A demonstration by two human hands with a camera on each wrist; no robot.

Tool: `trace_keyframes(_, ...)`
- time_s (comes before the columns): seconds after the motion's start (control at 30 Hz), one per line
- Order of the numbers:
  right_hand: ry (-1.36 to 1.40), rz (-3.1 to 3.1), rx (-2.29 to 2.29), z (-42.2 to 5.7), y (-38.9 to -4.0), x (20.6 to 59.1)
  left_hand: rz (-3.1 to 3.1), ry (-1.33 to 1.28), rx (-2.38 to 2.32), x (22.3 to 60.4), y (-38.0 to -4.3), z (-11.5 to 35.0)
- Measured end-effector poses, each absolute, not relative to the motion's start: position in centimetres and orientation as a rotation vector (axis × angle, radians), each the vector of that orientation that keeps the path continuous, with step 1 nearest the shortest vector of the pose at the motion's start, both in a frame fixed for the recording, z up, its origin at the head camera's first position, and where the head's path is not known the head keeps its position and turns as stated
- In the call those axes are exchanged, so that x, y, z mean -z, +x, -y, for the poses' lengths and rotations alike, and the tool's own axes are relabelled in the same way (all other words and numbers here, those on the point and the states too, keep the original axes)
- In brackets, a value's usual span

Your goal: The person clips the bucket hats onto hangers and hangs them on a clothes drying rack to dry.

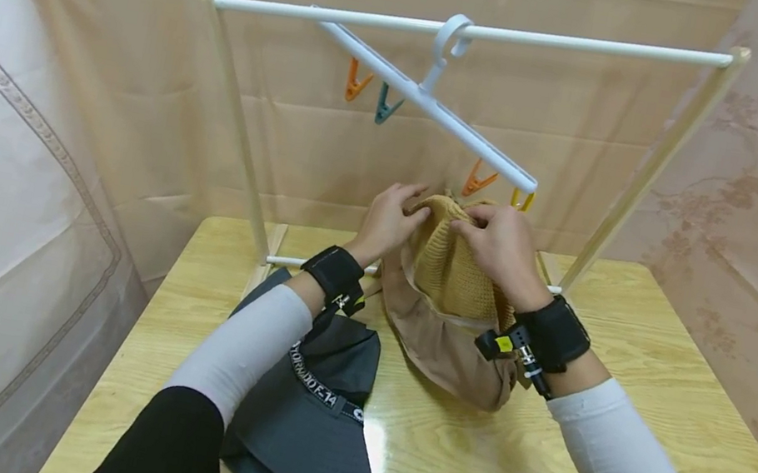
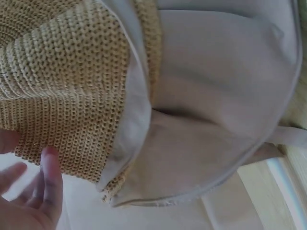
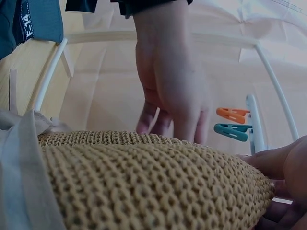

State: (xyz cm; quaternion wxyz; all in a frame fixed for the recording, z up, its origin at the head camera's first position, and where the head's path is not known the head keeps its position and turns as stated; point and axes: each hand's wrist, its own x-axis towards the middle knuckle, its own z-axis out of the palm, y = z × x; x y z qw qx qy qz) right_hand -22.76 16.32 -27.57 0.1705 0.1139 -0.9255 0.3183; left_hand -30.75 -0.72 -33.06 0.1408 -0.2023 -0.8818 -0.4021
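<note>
Holding: right grip (image 1: 502,246), thumb and fingers narrow, pinching the gathered crown of one tan hat (image 1: 452,271). Touching: left grip (image 1: 387,221), fingers loosely extended and thumb apart, at the left edge of the same crown; whether it bears any weight I cannot tell.

Item, tan hat: between my two grips, crown uppermost, knitted; smooth brim (image 1: 449,359) hanging below and toward me. Contact of brim with desk: cannot tell.

Item, just above the crown: orange clip (image 1: 470,183) and, nearer my right grip, yellow clip (image 1: 516,199), both at the near end of one white hanger (image 1: 459,126). At its far end: a second orange clip (image 1: 352,79) and a teal clip (image 1: 382,106).

Item, rack: white top bar (image 1: 356,19) carrying the hanger by its hook; pale posts at either side.

Item, dark grey hat (image 1: 304,443): lettered band, lying left of the tan hat, partly under my left forearm.

Item, desk (image 1: 661,405): pale wood grain, glossy.

Item, beige drape (image 1: 158,20): behind the rack.
</note>
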Motion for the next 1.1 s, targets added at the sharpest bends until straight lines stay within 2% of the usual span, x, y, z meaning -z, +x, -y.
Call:
trace_keyframes(0.3, 0.301, 2.636, -0.935, -16.4, -22.9, 27.2, 2.502, -0.719, 1.309, 32.2, -30.9, 0.0)
trace_keyframes(0.6, 0.187, 2.728, -1.011, -17.1, -22.5, 27.1, 2.453, -0.596, 1.313, 32.0, -31.0, -0.2)
trace_keyframes(1.1, 0.188, 2.768, -0.994, -16.9, -23.4, 27.2, 2.432, -0.472, 1.289, 31.3, -31.5, 0.5)
